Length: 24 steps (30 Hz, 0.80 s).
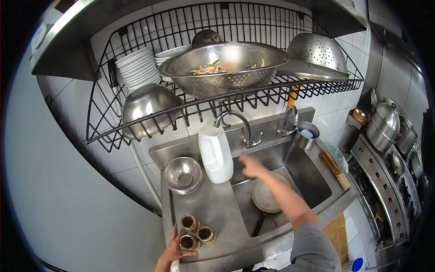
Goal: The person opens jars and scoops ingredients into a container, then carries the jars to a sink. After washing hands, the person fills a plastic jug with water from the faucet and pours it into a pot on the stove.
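At the front left of the steel counter, my left hand (171, 250) has its thumb and fingers around a small jar (186, 242), dark brown inside. Two like it, a second jar (190, 222) and a third jar (206, 234), stand close beside it. My right hand (252, 167) is stretched over the sink, near a white plastic jug (216, 156); its fingers are blurred and partly hidden. The jug stands upright below the curved faucet (244, 124). Under my right forearm, a pan (267, 195) with a dark handle lies in the sink (308, 177).
Stacked steel bowls (183, 174) sit left of the jug. A wire rack (199, 109) overhead carries a colander (222, 81) with shredded vegetables, plates (138, 68) and bowls. A steel pot (306, 136) and twig brush (334, 170) line the sink's right side; a stove (380, 186) stands beyond.
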### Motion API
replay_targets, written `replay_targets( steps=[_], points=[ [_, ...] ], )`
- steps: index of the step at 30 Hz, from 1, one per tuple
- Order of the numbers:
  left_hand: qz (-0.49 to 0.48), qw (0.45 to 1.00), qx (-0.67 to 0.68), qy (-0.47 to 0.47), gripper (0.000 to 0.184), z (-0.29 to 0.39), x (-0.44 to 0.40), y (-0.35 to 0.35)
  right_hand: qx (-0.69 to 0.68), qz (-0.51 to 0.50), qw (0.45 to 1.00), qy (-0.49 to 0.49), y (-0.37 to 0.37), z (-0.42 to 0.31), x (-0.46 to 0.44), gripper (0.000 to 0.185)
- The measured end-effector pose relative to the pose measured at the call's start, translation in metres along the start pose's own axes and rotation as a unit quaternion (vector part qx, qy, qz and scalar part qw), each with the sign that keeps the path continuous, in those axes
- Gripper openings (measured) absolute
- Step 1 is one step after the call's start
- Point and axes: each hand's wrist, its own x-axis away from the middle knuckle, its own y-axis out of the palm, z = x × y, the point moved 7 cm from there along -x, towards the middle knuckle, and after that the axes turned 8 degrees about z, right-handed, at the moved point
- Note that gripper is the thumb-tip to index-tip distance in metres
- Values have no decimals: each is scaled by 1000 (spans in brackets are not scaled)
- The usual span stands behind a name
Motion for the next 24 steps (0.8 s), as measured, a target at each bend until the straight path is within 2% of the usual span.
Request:
replay_targets(
  steps=[1, 2, 3, 4, 6, 9, 10, 13, 16, 18, 19, 21, 23, 24],
  points=[
    [7, 999, 17, -30, 105, 0, 4, 1, 59, 104, 991, 54, -26, 26, -21, 56],
    [19, 999, -8, -43, 107, -3, 10, 0, 139, 100, 981, 93, -50, 34, -37, 55],
    [31, 997, -31, -57, 108, -5, 16, 0, 253, 185, 949, 43, -57, 48, -52, 51],
    [51, 995, -21, -86, 110, 8, 21, -10, 289, 197, 937, -4, -61, 56, -63, 45],
    [105, 984, -10, -144, 110, 20, 36, -27, 342, 135, 930, -23, -47, 98, -87, 42],
    [166, 973, -53, -152, 107, 23, 61, -47, 383, 36, 923, 6, -47, 81, -91, 37],
    [198, 967, -32, -160, 92, 29, 72, -53, 391, 3, 920, 25, -55, 68, -88, 36],
    [240, 957, -90, -135, 75, 38, 94, -65, 369, -9, 927, 61, -59, 61, -91, 29],
    [250, 956, -63, -139, 78, 51, 103, -73, 296, -9, 948, 119, -79, 54, -91, 33],
    [257, 954, -65, -137, 77, 58, 107, -78, 203, 159, 965, 56, -108, 21, -96, 39],
    [259, 954, -65, -137, 76, 60, 108, -78, 155, 239, 958, 25, -126, 3, -91, 42],
    [254, 954, -66, -147, 74, 51, 111, -73, 73, 358, 926, -99, -149, -50, -88, 48],
    [250, 954, -65, -154, 71, 49, 113, -68, 35, 397, 893, -209, -142, -83, -100, 54],
    [251, 954, -63, -154, 69, 51, 109, -68, 50, 356, 910, -206, -137, -93, -105, 55]
  ],
)
